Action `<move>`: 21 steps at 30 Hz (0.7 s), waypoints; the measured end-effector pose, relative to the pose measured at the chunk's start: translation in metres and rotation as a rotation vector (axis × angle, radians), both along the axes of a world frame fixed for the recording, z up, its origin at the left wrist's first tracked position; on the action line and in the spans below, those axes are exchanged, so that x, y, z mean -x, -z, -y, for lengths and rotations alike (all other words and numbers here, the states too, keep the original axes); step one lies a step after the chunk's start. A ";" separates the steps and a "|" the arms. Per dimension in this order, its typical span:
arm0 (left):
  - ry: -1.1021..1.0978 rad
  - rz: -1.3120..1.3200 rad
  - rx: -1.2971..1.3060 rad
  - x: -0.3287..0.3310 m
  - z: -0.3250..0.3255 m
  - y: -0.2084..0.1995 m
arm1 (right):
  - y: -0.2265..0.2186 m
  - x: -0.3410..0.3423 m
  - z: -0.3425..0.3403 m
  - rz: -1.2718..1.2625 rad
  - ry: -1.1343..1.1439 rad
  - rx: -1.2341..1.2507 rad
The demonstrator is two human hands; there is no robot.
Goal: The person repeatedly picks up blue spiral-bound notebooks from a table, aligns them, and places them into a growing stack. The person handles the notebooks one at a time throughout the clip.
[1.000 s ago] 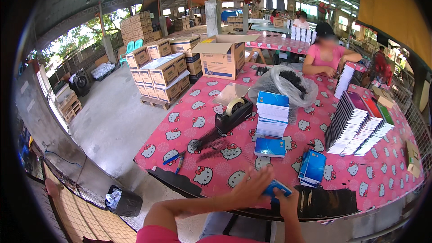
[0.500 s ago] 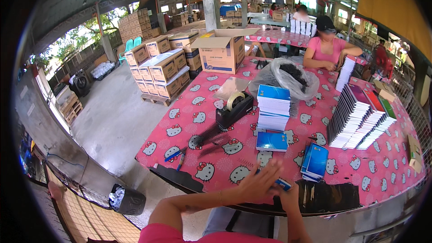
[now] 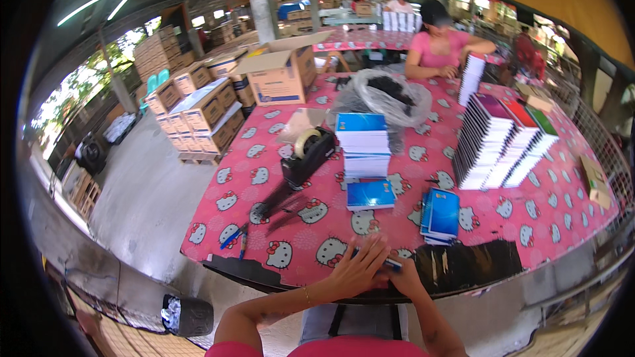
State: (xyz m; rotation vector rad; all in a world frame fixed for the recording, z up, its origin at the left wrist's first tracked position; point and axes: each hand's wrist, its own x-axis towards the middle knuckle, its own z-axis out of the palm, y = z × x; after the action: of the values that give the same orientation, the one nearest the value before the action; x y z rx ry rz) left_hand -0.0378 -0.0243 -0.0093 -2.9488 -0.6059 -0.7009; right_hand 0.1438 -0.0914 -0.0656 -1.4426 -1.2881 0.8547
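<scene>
At the table's near edge, my left hand [image 3: 362,261] lies with its fingers stretched out flat across a small blue-covered notebook [image 3: 393,264]. My right hand [image 3: 405,276] grips the notebook's right end. Most of that notebook is hidden under my hands. Just beyond them a blue notebook [image 3: 370,195] lies flat before a tall stack of blue notebooks [image 3: 362,149]. To the right rests a small pile of blue spiral notebooks [image 3: 440,215]. Loose black wire coils [image 3: 281,205] are spread on the left, near a blue-handled tool [image 3: 233,237] and a pen [image 3: 243,243].
A black tape dispenser [image 3: 308,158] and a clear bag of black coils [image 3: 390,96] stand farther back. Purple, red and green notebook stacks [image 3: 486,142] fill the right side. A co-worker in pink [image 3: 440,49] sits across the table, near an open carton [image 3: 281,76]. A bin [image 3: 188,314] stands at lower left.
The whole view has swung, so the table's things appear farther left and higher. My hands stay together on the notebook, a little lower, with the left still flat over it.
</scene>
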 end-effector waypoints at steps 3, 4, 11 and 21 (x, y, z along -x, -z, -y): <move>0.089 0.078 0.190 0.011 0.025 0.028 | 0.004 -0.001 -0.005 0.021 -0.021 -0.143; 0.056 0.034 0.138 0.004 0.015 0.033 | 0.003 -0.002 -0.006 0.026 -0.039 -0.236; 0.067 0.005 0.125 0.001 0.018 0.024 | 0.006 -0.005 -0.010 -0.081 -0.084 -0.171; -0.019 0.048 -0.004 -0.020 -0.012 -0.007 | -0.003 -0.005 -0.013 -0.021 -0.125 -0.094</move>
State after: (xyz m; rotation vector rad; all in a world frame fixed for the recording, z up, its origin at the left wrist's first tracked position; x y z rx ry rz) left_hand -0.0178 -0.0124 -0.0021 -2.9262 -0.6344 -0.7719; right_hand 0.1491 -0.0782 -0.0622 -1.2874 -1.3962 0.8776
